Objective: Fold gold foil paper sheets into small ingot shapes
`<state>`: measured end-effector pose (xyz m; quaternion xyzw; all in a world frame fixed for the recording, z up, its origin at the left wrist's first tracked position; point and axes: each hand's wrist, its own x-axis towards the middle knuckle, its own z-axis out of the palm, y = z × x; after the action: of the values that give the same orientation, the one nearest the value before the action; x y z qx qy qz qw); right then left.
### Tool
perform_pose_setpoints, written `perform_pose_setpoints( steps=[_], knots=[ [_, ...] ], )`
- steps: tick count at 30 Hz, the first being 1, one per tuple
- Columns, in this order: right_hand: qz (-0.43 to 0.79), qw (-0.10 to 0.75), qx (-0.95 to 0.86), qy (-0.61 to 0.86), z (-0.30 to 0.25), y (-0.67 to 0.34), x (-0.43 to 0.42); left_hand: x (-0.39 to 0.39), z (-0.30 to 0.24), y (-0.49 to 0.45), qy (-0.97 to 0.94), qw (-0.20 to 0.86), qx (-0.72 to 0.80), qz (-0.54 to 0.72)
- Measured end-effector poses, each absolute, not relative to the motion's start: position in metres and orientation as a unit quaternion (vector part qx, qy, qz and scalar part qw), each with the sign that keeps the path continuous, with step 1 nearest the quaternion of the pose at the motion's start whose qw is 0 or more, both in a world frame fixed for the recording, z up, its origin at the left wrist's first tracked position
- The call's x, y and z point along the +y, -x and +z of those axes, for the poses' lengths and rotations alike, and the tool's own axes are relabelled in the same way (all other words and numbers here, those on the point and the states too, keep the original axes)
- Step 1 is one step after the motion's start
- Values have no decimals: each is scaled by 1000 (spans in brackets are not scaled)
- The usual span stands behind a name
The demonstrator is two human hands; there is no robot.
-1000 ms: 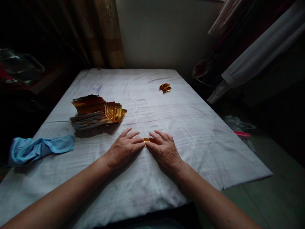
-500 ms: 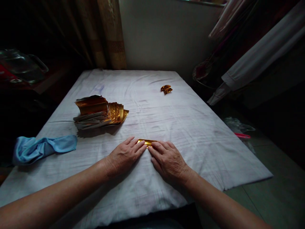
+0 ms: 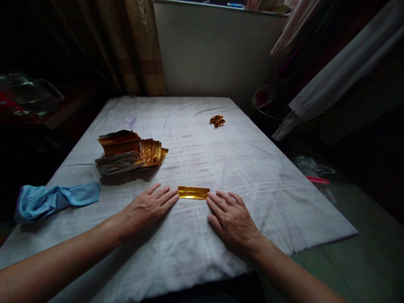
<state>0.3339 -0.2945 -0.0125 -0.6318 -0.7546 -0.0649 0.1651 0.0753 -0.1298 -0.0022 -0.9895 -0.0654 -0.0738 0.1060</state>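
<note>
A folded strip of shiny gold foil paper (image 3: pixel 193 192) lies flat on the white cloth near the front of the table. At its left end rest the fingertips of my left hand (image 3: pixel 150 207), palm down with the fingers stretched out. My right hand (image 3: pixel 232 215) lies the same way at the other end, its fingertips touching the strip's edge. Neither hand grasps anything. Farther back on the left stands a fanned stack of gold foil paper (image 3: pixel 128 153), grey on the backs of its sheets.
Small folded gold foil pieces (image 3: pixel 217 121) sit toward the back right of the cloth-covered table (image 3: pixel 189 147). A crumpled blue cloth (image 3: pixel 57 200) lies at the left edge. Past the left side is a glass jug (image 3: pixel 27 94); clothes (image 3: pixel 341 63) hang on the right.
Both hands have slid apart along the strip toward its ends, uncovering its whole length. The view has shifted slightly.
</note>
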Motion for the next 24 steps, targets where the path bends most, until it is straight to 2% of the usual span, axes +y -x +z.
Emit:
perform_pose_setpoints(
  steps=[4, 8, 12, 15, 24],
  knots=[
    [-67, 182, -752, 631, -13, -332, -293, -125, 17, -80, 990, 101, -64, -74],
    [-66, 177, -755, 628, -14, -331, -293, -144, 28, -121, 984, 38, -116, -126],
    [-61, 174, -754, 631, -14, -333, -295, -171, 10, -157, 985, -27, -123, -114],
    [-55, 178, -750, 634, -14, -334, -296, -174, -7, -150, 986, -47, -134, -84],
    [-60, 180, -755, 627, -14, -334, -293, -153, -4, -88, 988, 6, -133, -83]
  ],
)
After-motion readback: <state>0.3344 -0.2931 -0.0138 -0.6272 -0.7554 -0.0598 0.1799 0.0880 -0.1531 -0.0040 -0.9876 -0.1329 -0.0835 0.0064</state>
